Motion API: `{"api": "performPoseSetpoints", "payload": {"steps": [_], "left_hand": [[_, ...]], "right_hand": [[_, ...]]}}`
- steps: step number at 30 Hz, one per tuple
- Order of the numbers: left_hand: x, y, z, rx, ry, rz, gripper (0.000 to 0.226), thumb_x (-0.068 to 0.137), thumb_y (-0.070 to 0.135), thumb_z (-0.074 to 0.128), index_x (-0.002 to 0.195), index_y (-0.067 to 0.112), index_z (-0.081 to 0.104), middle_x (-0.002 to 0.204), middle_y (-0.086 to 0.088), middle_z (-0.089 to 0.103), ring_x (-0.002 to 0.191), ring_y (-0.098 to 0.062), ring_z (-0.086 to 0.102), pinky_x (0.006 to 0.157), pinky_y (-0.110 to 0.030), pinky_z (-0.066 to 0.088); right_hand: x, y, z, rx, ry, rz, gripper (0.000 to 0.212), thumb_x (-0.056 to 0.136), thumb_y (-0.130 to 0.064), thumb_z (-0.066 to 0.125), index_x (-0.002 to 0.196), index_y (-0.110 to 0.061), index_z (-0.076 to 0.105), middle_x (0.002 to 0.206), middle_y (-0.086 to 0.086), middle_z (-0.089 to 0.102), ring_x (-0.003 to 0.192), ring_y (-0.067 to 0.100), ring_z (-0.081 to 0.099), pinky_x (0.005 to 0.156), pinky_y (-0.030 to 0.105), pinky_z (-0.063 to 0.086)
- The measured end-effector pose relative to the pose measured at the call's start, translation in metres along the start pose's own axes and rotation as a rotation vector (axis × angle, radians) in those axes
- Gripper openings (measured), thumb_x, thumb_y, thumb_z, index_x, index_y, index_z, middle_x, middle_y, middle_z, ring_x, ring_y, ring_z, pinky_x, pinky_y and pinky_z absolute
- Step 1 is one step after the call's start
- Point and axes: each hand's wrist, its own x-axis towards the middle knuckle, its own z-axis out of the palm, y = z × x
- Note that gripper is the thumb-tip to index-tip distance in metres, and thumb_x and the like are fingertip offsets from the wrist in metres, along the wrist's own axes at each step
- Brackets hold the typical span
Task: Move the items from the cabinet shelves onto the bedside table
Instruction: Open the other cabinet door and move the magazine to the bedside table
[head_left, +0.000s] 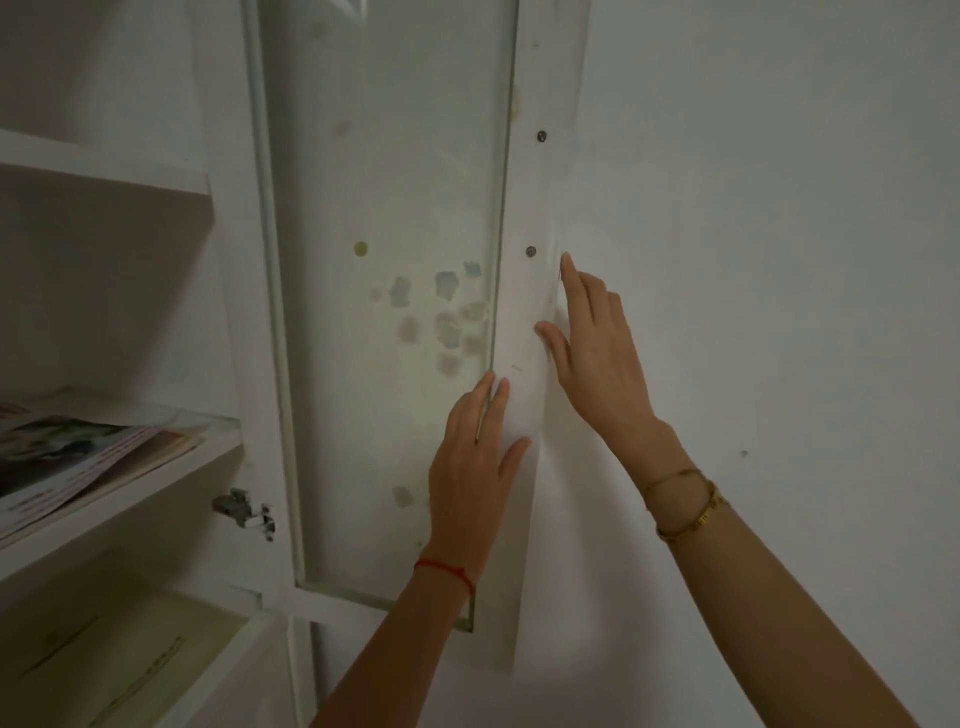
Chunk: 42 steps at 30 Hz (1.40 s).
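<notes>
Nearest us, our two bare forearms rise from the bottom edge. The left wrist wears a thin red string (445, 570); the right carries two gold bangles (685, 506). Our left hand (475, 457) lies flat with straight fingers on the door (524, 332), its fingertips at the seam where the glass pane (384, 208) meets the painted white frame, thumb spread to the right. Our right hand (597, 353) is also flat and spread, its thumb on the frame's outer strip, its fingers reaching over that edge toward the matt white wall (779, 208); neither hand grips anything. The pane is cloudy, blotched with pale sticker remains. A metal hinge (244, 512) sits at the door's lower left. Farther left, on the middle shelf (156, 478) of the white cabinet, lies a glossy magazine (78, 457), flat, its corner overhanging the shelf edge.
</notes>
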Motion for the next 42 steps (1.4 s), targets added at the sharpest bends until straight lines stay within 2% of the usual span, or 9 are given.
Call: {"api": "performPoseSetpoints", "payload": {"steps": [5, 11, 15, 17, 21, 27, 30, 33, 42], "left_hand": [[0.000, -0.002, -0.016, -0.041, -0.034, 0.009, 0.060, 0.093, 0.038, 0.064, 0.144, 0.013, 0.046, 0.146, -0.001, 0.049, 0.131, -0.013, 0.047, 0.104, -0.022, 0.045], [-0.014, -0.036, -0.064, -0.019, 0.032, -0.027, 0.045, 0.092, 0.025, 0.067, 0.133, 0.009, 0.058, 0.132, -0.005, 0.061, 0.123, -0.017, 0.056, 0.105, -0.032, 0.046], [-0.026, -0.067, -0.117, 0.085, 0.043, -0.091, 0.035, 0.092, 0.018, 0.067, 0.125, 0.008, 0.063, 0.123, -0.006, 0.065, 0.115, -0.020, 0.060, 0.103, -0.031, 0.047], [-0.033, -0.081, -0.147, 0.143, 0.023, -0.167, 0.033, 0.093, 0.019, 0.065, 0.124, 0.009, 0.064, 0.121, -0.006, 0.065, 0.112, -0.022, 0.060, 0.100, -0.033, 0.049], [-0.045, -0.098, -0.205, 0.286, 0.002, -0.325, 0.036, 0.091, 0.021, 0.066, 0.126, 0.012, 0.063, 0.125, -0.006, 0.064, 0.114, -0.018, 0.056, 0.100, -0.019, 0.036], [-0.054, -0.117, -0.259, 0.480, 0.029, -0.406, 0.035, 0.089, 0.018, 0.067, 0.123, 0.010, 0.064, 0.120, -0.008, 0.066, 0.111, -0.023, 0.059, 0.097, -0.030, 0.045], [-0.056, -0.131, -0.275, 0.551, 0.071, -0.467, 0.034, 0.090, 0.020, 0.065, 0.123, 0.012, 0.064, 0.119, -0.008, 0.066, 0.109, -0.026, 0.060, 0.090, -0.038, 0.053], [-0.054, -0.146, -0.289, 0.646, 0.108, -0.517, 0.032, 0.091, 0.021, 0.065, 0.122, 0.014, 0.064, 0.116, -0.006, 0.066, 0.102, -0.027, 0.063, 0.081, -0.037, 0.054], [-0.035, -0.175, -0.285, 0.887, 0.148, -0.765, 0.036, 0.090, 0.027, 0.065, 0.123, 0.012, 0.064, 0.118, -0.006, 0.068, 0.109, -0.024, 0.059, 0.079, -0.033, 0.052]], "right_hand": [[-0.002, -0.008, -0.009, -0.010, 0.019, 0.009, 0.054, 0.099, -0.025, 0.048, 0.145, -0.002, 0.030, 0.135, 0.016, 0.044, 0.117, 0.027, 0.043, 0.102, 0.034, 0.040], [-0.026, -0.032, -0.017, 0.058, 0.051, 0.019, 0.041, 0.098, -0.017, 0.047, 0.136, -0.003, 0.044, 0.131, 0.014, 0.048, 0.121, 0.028, 0.043, 0.104, 0.036, 0.039], [-0.043, -0.061, -0.008, 0.165, 0.013, -0.034, 0.036, 0.095, -0.014, 0.052, 0.129, -0.002, 0.052, 0.123, 0.013, 0.054, 0.117, 0.027, 0.047, 0.104, 0.037, 0.040], [-0.050, -0.078, 0.003, 0.250, -0.048, -0.046, 0.035, 0.095, -0.016, 0.053, 0.128, -0.004, 0.053, 0.122, 0.011, 0.055, 0.117, 0.025, 0.047, 0.103, 0.036, 0.040], [-0.059, -0.118, 0.031, 0.362, -0.138, -0.063, 0.035, 0.095, -0.019, 0.052, 0.128, -0.007, 0.053, 0.121, 0.008, 0.056, 0.117, 0.023, 0.047, 0.101, 0.033, 0.040], [-0.063, -0.176, 0.080, 0.530, -0.193, -0.128, 0.034, 0.094, -0.020, 0.051, 0.124, -0.003, 0.055, 0.117, 0.012, 0.059, 0.111, 0.028, 0.051, 0.096, 0.037, 0.043], [-0.055, -0.207, 0.106, 0.635, -0.223, -0.166, 0.033, 0.095, -0.021, 0.049, 0.123, -0.003, 0.056, 0.116, 0.012, 0.059, 0.109, 0.027, 0.050, 0.094, 0.037, 0.043], [-0.044, -0.238, 0.133, 0.759, -0.271, -0.178, 0.033, 0.096, -0.020, 0.050, 0.125, -0.007, 0.054, 0.117, 0.009, 0.058, 0.109, 0.023, 0.047, 0.094, 0.036, 0.042], [0.010, -0.294, 0.216, 0.828, -0.462, -0.199, 0.043, 0.097, -0.039, 0.043, 0.129, -0.012, 0.053, 0.126, 0.007, 0.057, 0.112, 0.025, 0.051, 0.092, 0.041, 0.046]]}}
